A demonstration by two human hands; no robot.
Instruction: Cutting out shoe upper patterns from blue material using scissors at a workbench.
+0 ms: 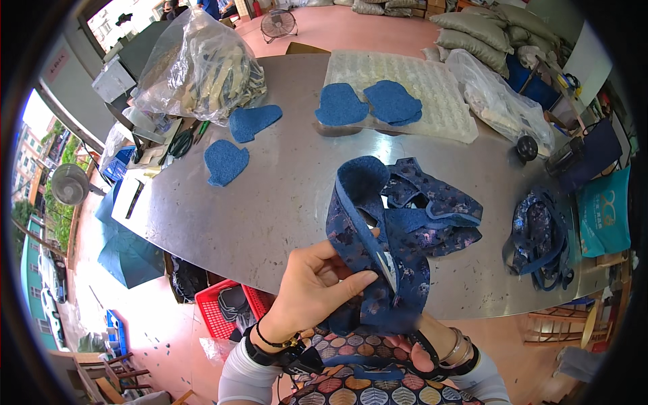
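Note:
A strip of dark blue flower-printed fabric (352,251) with a plain blue lining curves up from my left hand (320,287). The thumb and fingers pinch its edge, and a narrow white strip shows within the fold. More printed, lined pieces (445,236) joined to it lie on the metal table beyond. Low at the front, my right hand (408,347) is closed around a tool with a black curved handle (426,347). The fabric and blur hide the tool's working end, so its kind is unclear. My right hand is just below the fabric's near end.
Blue felt-like cutouts (341,104) lie across the table (283,196), two on a pale molded sheet (439,101). A bag of scraps (202,71) stands back left. A printed fabric bundle (538,236) and a teal bag (603,212) are right. A red basket (219,310) sits below the edge.

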